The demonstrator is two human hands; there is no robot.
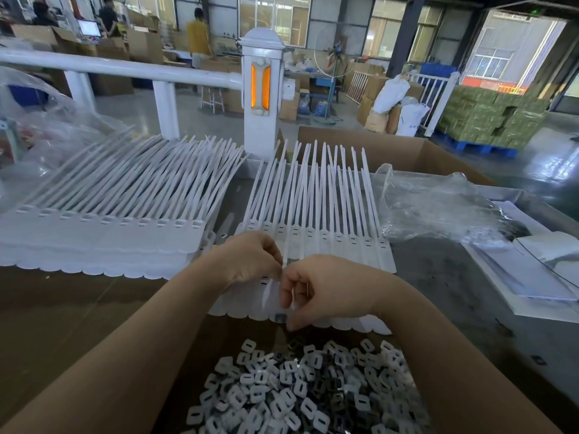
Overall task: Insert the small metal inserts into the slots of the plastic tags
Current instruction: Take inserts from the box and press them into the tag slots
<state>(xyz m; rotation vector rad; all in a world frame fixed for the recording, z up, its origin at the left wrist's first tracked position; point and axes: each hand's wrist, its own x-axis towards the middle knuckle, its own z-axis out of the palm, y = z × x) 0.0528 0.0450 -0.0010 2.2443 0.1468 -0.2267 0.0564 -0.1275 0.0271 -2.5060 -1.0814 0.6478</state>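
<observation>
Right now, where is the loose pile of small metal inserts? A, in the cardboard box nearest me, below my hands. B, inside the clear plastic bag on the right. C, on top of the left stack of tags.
A: the metal inserts lie heaped in the cardboard box at the bottom of the view, below both hands.

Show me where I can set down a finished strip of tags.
Bare brown surface left of the left hand, below the left tag stack. Grey tabletop between right tag strip and papers. Crowded: insert pile.
</observation>
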